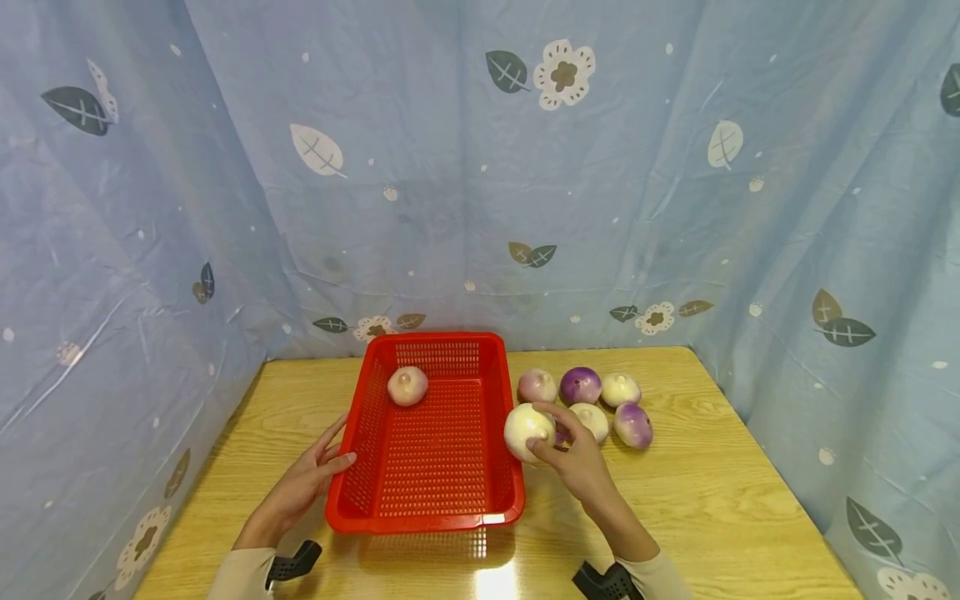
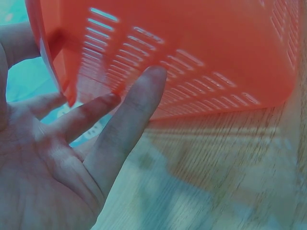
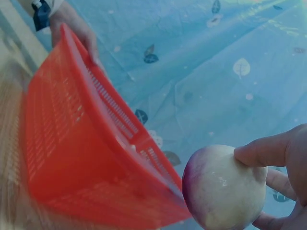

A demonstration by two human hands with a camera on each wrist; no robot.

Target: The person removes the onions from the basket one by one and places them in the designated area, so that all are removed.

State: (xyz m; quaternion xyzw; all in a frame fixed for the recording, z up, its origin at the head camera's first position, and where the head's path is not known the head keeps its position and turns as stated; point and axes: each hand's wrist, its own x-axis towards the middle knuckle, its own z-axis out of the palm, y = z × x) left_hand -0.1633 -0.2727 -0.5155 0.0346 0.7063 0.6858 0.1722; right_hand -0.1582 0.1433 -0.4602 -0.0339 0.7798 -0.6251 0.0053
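My right hand (image 1: 581, 462) holds a pale onion (image 1: 528, 432) between thumb and fingers, just outside the right rim of a red plastic basket (image 1: 431, 523). In the right wrist view this onion (image 3: 223, 187) shows a purple flush on one side. My left hand (image 1: 300, 483) grips the basket's left side, with the thumb at the rim and the other fingers against the slotted outer wall (image 2: 201, 81). Inside the basket, near its far left corner, lies one pinkish-white onion (image 1: 407, 386).
Right of the basket several onions sit grouped on the wooden table (image 1: 705, 467). Among them are a purple onion (image 1: 581, 385), a white onion (image 1: 621, 390) and a purple-and-white onion (image 1: 633, 425). A blue patterned curtain (image 1: 420, 208) hangs behind the table and along both sides.
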